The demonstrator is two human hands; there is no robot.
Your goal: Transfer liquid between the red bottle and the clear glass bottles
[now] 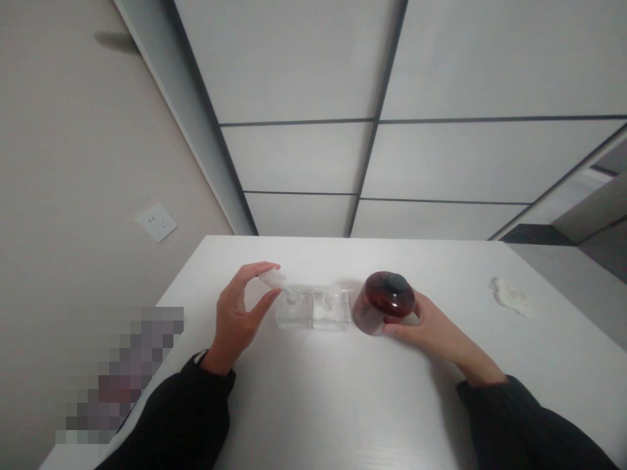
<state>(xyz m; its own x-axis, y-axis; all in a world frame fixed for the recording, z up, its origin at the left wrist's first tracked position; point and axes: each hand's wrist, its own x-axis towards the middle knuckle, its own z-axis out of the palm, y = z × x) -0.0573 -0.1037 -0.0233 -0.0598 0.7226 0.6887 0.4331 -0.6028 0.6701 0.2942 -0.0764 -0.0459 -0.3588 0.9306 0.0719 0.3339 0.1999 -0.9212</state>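
Between the thumb and fingers of my left hand (240,310) is a small clear plastic piece, like a bottle top (271,279). It is tilted over the left one of two clear square bottles (294,316), close to that bottle's round neck. The other clear bottle (332,318) stands directly beside it, with a rounded clear top on its neck. My right hand (416,323) is wrapped round a dark red-brown bottle (375,307) with a black cap, just right of the clear pair. This bottle leans slightly, and whether its base rests on the table cannot be made out.
The white table (353,398) ends at a back edge before pale panelled doors (304,156). A crumpled whitish thing (512,297) lies on the right side. A wall socket (157,222) is at the left, above a blurred-out patch (142,365).
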